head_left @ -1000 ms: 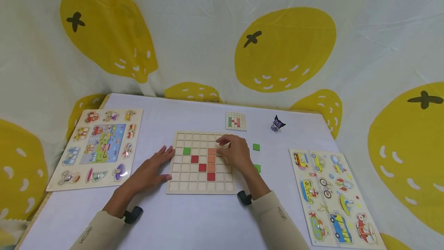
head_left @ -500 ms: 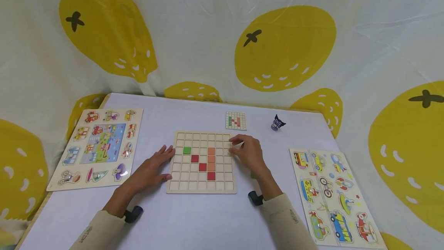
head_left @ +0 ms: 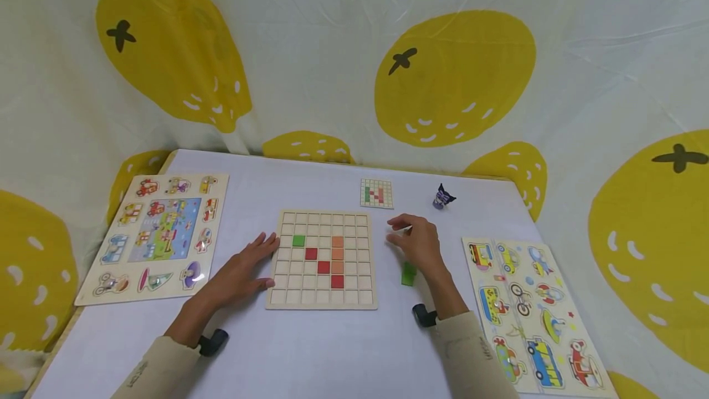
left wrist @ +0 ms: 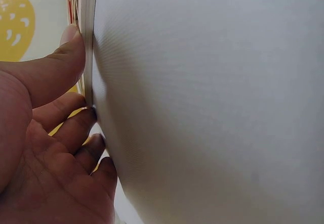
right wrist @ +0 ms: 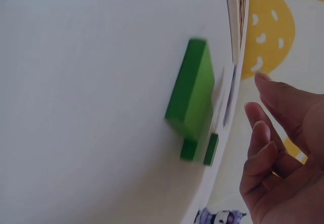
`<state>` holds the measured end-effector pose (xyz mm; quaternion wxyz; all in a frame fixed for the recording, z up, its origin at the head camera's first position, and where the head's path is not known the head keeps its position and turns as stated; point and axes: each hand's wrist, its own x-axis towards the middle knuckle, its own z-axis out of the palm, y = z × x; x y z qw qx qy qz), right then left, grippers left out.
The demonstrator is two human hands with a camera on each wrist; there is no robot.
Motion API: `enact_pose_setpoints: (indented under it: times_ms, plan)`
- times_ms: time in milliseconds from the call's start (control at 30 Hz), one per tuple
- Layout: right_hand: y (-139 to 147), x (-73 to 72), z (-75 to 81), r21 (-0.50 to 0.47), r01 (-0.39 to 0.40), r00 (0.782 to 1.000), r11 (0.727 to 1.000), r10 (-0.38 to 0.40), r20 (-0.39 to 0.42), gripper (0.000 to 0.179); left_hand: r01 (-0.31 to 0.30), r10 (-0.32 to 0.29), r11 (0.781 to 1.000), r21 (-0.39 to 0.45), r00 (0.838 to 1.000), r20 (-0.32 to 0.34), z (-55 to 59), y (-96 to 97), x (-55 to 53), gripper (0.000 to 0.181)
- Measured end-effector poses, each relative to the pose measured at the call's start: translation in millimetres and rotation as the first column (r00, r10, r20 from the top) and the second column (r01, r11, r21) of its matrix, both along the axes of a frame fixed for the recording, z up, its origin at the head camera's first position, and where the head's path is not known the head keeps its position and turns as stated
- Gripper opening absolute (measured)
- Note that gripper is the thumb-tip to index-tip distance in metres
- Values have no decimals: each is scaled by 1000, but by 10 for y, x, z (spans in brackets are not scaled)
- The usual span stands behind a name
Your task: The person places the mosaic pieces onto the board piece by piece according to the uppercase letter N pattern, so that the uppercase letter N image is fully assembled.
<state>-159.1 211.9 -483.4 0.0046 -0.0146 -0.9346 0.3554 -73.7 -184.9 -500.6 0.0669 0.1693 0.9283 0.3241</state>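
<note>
A wooden grid board (head_left: 356, 297) lies mid-table, holding one green tile (head_left: 298, 241), three red tiles (head_left: 311, 253) and three orange tiles (head_left: 338, 253). My left hand (head_left: 244, 270) rests at its left edge, fingers and thumb spread along the side; in the left wrist view the fingertips are at the board's rim (left wrist: 88, 47). To the right of the board, my right hand (head_left: 418, 243) hovers with thumb and fingers apart and nothing between them. Loose green tiles (head_left: 408, 274) lie beneath it, partly hidden; the right wrist view shows three green tiles (right wrist: 195, 85).
Behind the board lies a small pattern card (head_left: 376, 194) with a coloured grid. A small dark figurine (head_left: 442, 197) stands to its right. Wooden picture puzzles lie at both sides: the left puzzle (head_left: 218, 202) and the right puzzle (head_left: 493, 350). A lemon-print curtain (head_left: 310, 48) hangs behind the table.
My right hand has moved right, from over the orange tiles to above the loose green tiles. The left hand and the tiles on the board have stayed put.
</note>
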Motion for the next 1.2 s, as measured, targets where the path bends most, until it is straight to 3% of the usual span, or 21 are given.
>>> enact_pose_setpoints:
  times_ms: [333,667,1200]
  plan:
    - [241,-60,-46,20,53,997,998,-54,54,31,0,0,1000,-7,1000,9,-23,-17,-1,93]
    - [403,-91,-66,30,79,981,996,-83,173,32,0,0,1000,-10,1000,-1,-47,-23,-6,92]
    - [380,-109,-13,72,77,982,994,-88,167,18,2,-2,1000,-6,1000,3,-2,-24,-10,90]
